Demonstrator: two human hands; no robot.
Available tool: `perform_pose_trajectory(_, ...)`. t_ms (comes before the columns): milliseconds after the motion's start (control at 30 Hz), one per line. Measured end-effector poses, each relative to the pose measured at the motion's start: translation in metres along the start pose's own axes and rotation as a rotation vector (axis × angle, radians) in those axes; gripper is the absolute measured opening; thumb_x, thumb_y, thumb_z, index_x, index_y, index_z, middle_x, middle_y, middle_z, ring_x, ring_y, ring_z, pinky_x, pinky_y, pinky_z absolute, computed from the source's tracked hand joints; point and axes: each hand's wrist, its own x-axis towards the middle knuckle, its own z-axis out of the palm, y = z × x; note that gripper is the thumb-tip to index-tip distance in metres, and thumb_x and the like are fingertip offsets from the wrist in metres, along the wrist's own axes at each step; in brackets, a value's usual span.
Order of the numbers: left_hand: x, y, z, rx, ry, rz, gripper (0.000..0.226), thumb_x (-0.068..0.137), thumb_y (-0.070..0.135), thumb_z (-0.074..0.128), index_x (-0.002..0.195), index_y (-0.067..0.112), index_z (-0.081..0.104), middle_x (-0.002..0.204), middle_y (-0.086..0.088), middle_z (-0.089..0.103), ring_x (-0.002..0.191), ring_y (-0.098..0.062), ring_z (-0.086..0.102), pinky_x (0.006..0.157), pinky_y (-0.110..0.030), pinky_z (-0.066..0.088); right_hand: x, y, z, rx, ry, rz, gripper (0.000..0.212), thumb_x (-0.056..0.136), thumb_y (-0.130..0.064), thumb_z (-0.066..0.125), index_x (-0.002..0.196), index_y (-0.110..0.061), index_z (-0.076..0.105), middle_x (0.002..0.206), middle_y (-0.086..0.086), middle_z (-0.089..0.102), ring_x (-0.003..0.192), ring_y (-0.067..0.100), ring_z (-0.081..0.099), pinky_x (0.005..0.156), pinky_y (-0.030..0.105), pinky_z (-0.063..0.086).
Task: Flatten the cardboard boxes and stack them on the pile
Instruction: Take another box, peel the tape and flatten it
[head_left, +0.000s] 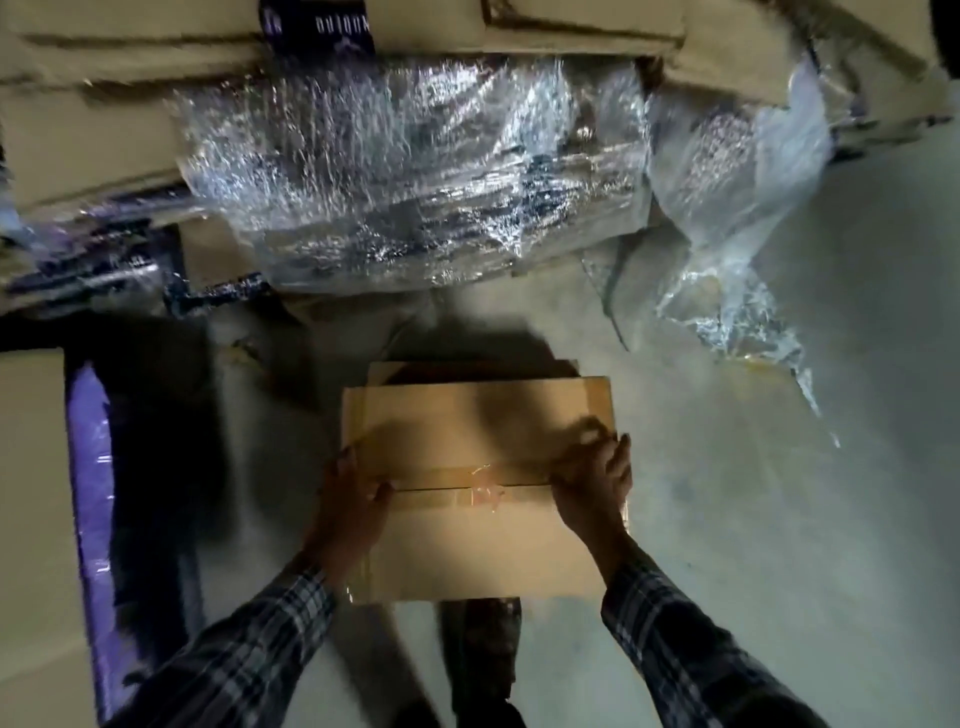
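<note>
- Plaid sleeves (249, 639) come in from the near edge on both sides, forearms angled inward toward a cardboard box (478, 488) on the pale floor (779, 545).
- Left hand (349, 503) lies on the box's left edge, palm down, thumb stretched inward to touch the left end of the taped seam (475, 486); the fingers curl over the side and are hidden, so whether it truly grips cannot be told.
- Right hand (597, 486) sits at the seam's right end, wrist bent, fingers loosely bent and raised, blurred; it seems pressed against the box's right edge rather than clamped, though the blur leaves this unsure.
- Clear tape runs along the seam and glints at its middle.
- Just beyond the box's far edge, another brown flap or flat sheet (467, 370) pokes out, mostly covered.
- Farther off, a pile of flattened cardboard (93, 130) spans the far side, partly under crinkled clear plastic wrap (415, 171); the pile is cut off at the top and left.
- On the left, a tall dark and purple carton (93, 467) is cropped by the frame.
- Below the box's near edge, a dark shape between the arms is too dim to identify.
</note>
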Motion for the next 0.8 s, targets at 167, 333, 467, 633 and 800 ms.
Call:
perform_pose_trajectory(167, -0.005, -0.023, 0.021, -0.377, 0.058, 0.039, 0.075, 0.085, 0.033, 0.077, 0.152, 0.03, 0.042, 0.138, -0.003, 0.059, 0.119, -0.025, 0.061, 0.102, -0.053, 0.053, 0.028, 0.057, 0.017, 0.179, 0.024, 0.189, 0.091, 0.059, -0.072, 0.074, 0.134, -0.022, 0.056, 0.126, 0.006, 0.067, 0.116, 0.034, 0.065, 0.099, 0.052, 0.055)
perform_pose_trajectory(333, -0.044, -0.015, -0.001, -0.423, 0.05, -0.028, 0.074, 0.075, 0.058, 0.067, 0.142, 0.056, 0.036, 0.14, 0.005, 0.059, 0.122, -0.029, 0.062, 0.103, -0.06, 0.051, -0.015, 0.077, -0.02, 0.325, 0.121, 0.035, 0.069, 0.061, -0.066, 0.077, 0.116, -0.03, 0.057, 0.111, 0.001, 0.072, 0.102, 0.03, 0.068, 0.089, 0.049, 0.059)
perform_pose_trajectory(467, -0.095, 0.011, -0.018, -0.383, 0.072, 0.056, 0.073, 0.079, 0.052, 0.069, 0.146, 0.05, 0.04, 0.132, 0.002, 0.066, 0.117, -0.029, 0.065, 0.103, -0.055, 0.052, -0.051, 0.103, -0.056, 0.441, 0.223, -0.076, 0.069, 0.066, -0.075, 0.075, 0.118, -0.036, 0.051, 0.108, 0.0, 0.073, 0.1, 0.031, 0.07, 0.085, 0.051, 0.06)
perform_pose_trajectory(633, -0.156, 0.048, -0.017, -0.255, 0.162, 0.16, 0.08, 0.082, 0.047, 0.065, 0.155, 0.03, 0.04, 0.134, -0.014, 0.068, 0.118, -0.041, 0.065, 0.101, -0.05, 0.052, -0.102, 0.144, -0.108, 0.558, 0.253, -0.096, 0.065, 0.07, -0.068, 0.077, 0.122, -0.037, 0.053, 0.112, -0.003, 0.071, 0.104, 0.026, 0.067, 0.088, 0.05, 0.059)
perform_pose_trajectory(800, -0.209, 0.07, 0.018, -0.203, 0.123, 0.238, 0.08, 0.081, 0.044, 0.062, 0.156, 0.034, 0.037, 0.139, -0.013, 0.065, 0.122, -0.04, 0.063, 0.104, -0.049, 0.051, -0.127, 0.219, -0.131, 0.755, 0.223, -0.058, 0.038, 0.084, -0.036, 0.082, 0.116, -0.04, 0.063, 0.107, -0.003, 0.073, 0.105, 0.029, 0.071, 0.086, 0.045, 0.062)
